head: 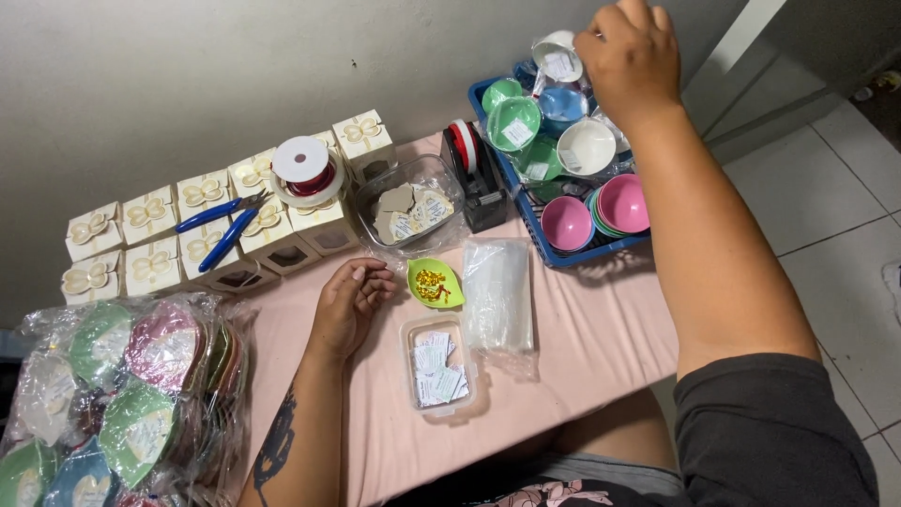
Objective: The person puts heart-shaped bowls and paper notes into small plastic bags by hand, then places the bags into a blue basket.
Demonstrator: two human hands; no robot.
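Reaching to the far right, the right hand (pixel 631 58) has its grip closed on a white bowl (pixel 556 54) held just above the blue basket (pixel 526 202). That basket is full of small bowls in green, blue, white and pink, some carrying paper tags, so plenty of loose ones look unhandled. The left hand (pixel 352 299) rests on the tabletop (pixel 601 347), fingers loosely curled and holding nothing, just left of a green dish (pixel 435 282) with small gold pieces in it.

Near that dish lie a clear tub (pixel 439 368) of white slips and a flat stack of clear bags (pixel 497 291). Farther off sit a clear tray (pixel 409 214) of cream tags, a tape dispenser (pixel 472 164), and rows of cream boxes (pixel 202 230) with blue pliers (pixel 225 225) and a ribbon spool (pixel 302 171) on top. At the near left, a heap of wrapped bowls (pixel 113 394) suggests a good share is packed already.

A pink cloth covers the tabletop, which stands against a plain pale wall (pixel 188 75). Grey floor tiles (pixel 835 235) show to the right.
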